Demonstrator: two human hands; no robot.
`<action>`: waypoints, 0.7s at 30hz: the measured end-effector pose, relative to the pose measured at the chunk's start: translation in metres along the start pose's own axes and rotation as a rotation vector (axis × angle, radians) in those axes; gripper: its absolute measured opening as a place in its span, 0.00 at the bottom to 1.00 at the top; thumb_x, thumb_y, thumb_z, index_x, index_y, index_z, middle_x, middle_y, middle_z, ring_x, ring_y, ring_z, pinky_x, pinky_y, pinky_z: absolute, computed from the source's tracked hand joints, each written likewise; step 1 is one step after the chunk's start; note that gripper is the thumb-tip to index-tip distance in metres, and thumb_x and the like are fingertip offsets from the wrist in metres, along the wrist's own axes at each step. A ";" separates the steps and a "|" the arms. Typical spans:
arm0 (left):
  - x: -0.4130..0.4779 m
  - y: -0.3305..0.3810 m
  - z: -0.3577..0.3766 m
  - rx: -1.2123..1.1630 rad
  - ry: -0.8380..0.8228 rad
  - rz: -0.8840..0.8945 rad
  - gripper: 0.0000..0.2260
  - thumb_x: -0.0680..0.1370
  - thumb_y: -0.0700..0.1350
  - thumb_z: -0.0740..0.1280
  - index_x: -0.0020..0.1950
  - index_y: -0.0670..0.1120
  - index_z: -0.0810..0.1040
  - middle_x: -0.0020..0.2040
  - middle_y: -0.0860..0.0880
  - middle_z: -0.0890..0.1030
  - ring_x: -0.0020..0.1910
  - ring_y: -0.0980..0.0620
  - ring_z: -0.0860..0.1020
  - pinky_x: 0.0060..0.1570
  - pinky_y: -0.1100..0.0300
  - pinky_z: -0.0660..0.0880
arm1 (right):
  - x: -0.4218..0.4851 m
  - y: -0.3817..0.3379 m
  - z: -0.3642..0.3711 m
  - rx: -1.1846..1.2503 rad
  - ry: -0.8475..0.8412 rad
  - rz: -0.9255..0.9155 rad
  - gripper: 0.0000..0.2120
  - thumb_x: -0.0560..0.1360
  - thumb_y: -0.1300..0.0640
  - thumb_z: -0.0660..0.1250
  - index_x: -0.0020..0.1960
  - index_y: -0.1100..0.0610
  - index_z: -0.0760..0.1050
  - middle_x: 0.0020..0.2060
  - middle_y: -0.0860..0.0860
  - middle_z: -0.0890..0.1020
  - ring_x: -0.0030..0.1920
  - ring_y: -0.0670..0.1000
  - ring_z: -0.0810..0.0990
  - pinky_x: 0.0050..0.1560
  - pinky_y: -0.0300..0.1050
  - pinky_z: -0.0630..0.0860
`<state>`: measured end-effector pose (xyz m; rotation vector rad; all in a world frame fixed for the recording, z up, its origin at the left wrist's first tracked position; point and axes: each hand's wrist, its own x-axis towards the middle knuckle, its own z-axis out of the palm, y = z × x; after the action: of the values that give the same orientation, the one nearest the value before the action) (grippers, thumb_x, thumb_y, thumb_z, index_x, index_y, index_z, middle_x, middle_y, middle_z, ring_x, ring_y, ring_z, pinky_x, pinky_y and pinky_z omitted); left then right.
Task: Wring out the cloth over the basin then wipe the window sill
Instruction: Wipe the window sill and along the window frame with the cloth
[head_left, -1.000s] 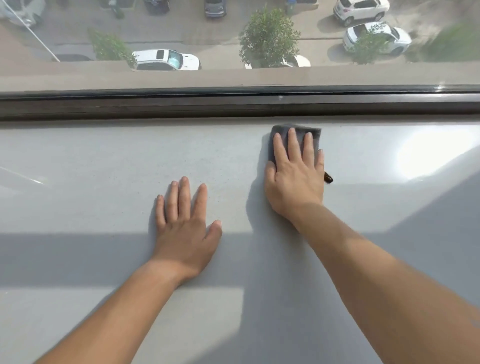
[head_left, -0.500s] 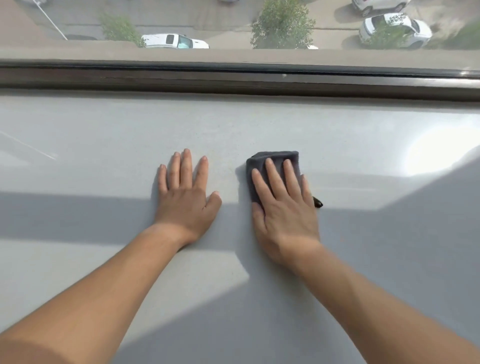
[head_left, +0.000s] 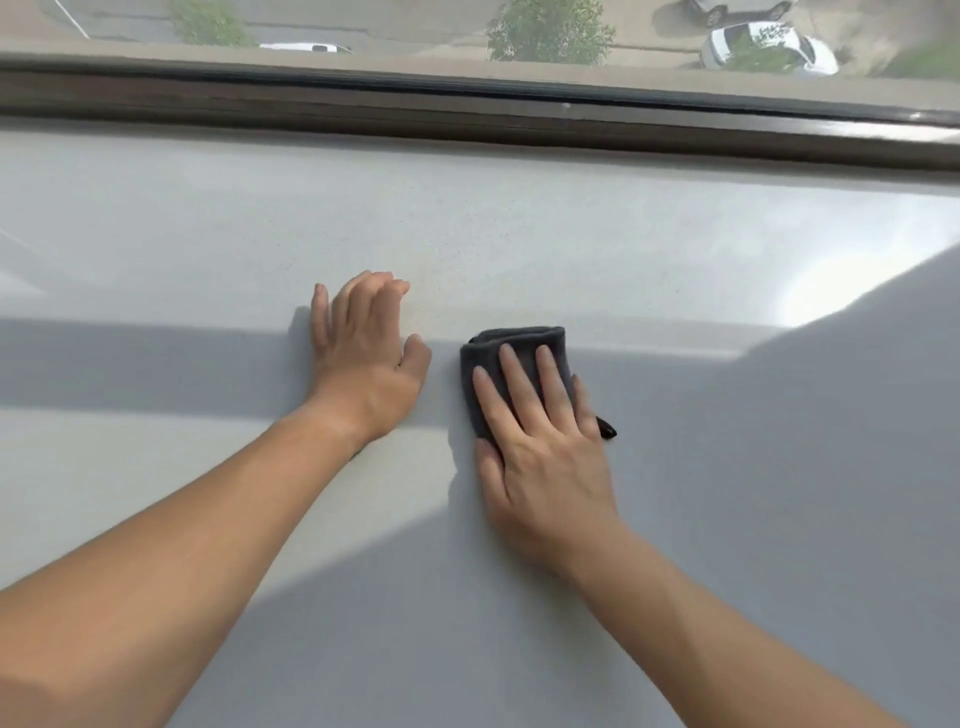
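- The cloth (head_left: 511, 347), dark grey, soft and folded into a thick pad, lay mid-sill (head_left: 675, 291).
- The right hand (head_left: 543, 447) pressed flat on it, fingers straight and spread, gripping nothing.
- A small glossy black tab (head_left: 607, 429) stuck out by the little finger.
- The left hand (head_left: 366, 358) rested just beside the cloth, fingers loosely bent, holding nothing.
- The sill was smooth, pale grey and faintly speckled, with a dark frame (head_left: 467, 111) along its far edge.

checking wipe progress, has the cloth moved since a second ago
Yes. The cloth under the right hand has come toward the person, away from the window frame.
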<state>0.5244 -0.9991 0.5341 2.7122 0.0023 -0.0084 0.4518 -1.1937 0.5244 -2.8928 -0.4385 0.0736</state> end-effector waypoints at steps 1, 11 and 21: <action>-0.015 0.001 -0.002 0.011 0.004 -0.030 0.27 0.74 0.50 0.52 0.73 0.45 0.63 0.76 0.45 0.62 0.78 0.47 0.53 0.76 0.44 0.38 | -0.013 -0.001 0.000 -0.010 -0.050 -0.066 0.29 0.79 0.47 0.57 0.79 0.49 0.61 0.80 0.51 0.60 0.80 0.59 0.54 0.77 0.62 0.54; -0.121 0.003 0.000 0.060 -0.174 -0.087 0.31 0.77 0.55 0.50 0.81 0.53 0.51 0.82 0.49 0.42 0.79 0.53 0.35 0.75 0.52 0.31 | -0.034 0.004 -0.007 -0.010 -0.012 0.270 0.30 0.80 0.47 0.52 0.81 0.48 0.52 0.82 0.50 0.51 0.81 0.57 0.44 0.78 0.63 0.47; -0.122 0.000 0.002 0.166 -0.229 -0.051 0.30 0.80 0.53 0.51 0.81 0.51 0.45 0.81 0.45 0.39 0.79 0.48 0.34 0.75 0.45 0.32 | -0.076 0.020 -0.010 0.017 -0.060 0.441 0.30 0.80 0.46 0.48 0.82 0.46 0.48 0.82 0.45 0.45 0.81 0.52 0.39 0.79 0.58 0.39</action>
<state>0.4028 -0.9997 0.5334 2.8598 0.0032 -0.3488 0.3856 -1.2368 0.5311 -2.9196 0.1972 0.2313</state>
